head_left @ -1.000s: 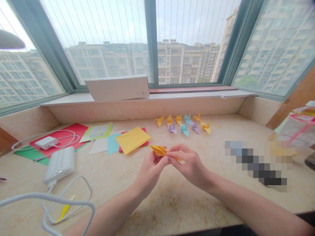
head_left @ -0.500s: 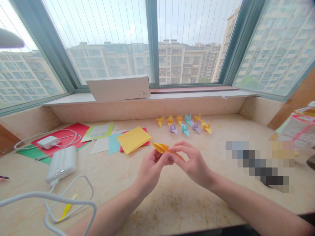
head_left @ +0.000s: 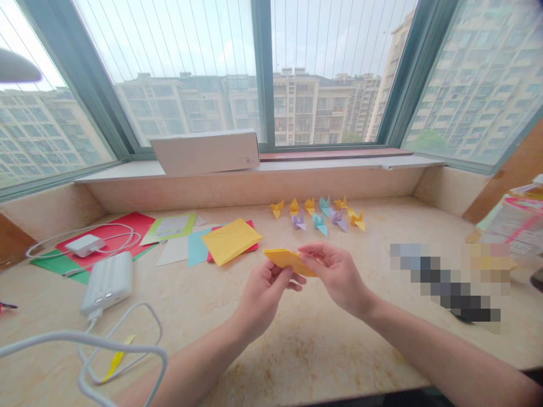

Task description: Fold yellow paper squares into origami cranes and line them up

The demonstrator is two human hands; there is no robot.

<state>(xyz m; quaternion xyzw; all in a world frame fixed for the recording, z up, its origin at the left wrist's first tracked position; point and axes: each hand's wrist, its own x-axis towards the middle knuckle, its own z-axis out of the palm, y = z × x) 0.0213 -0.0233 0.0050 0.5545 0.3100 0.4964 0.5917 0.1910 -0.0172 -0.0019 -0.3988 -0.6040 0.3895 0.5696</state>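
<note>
Both my hands hold a folded orange paper piece above the marble counter. My left hand pinches its lower left part between thumb and fingers. My right hand grips its right end with thumb and forefinger. The piece lies nearly flat, its broad face turned up. Behind it stands a group of several small folded paper cranes in yellow, purple and blue. A stack of coloured paper squares, yellow on top, lies left of the hands.
A white power bank with white cables sits at the left, near a charger on red and green sheets. A long white box rests on the window sill. A clear container stands at the right edge.
The orange paper piece has gone from a narrow edge-on shape to a flatter, wider one. Both hands shifted slightly while keeping hold of it.
</note>
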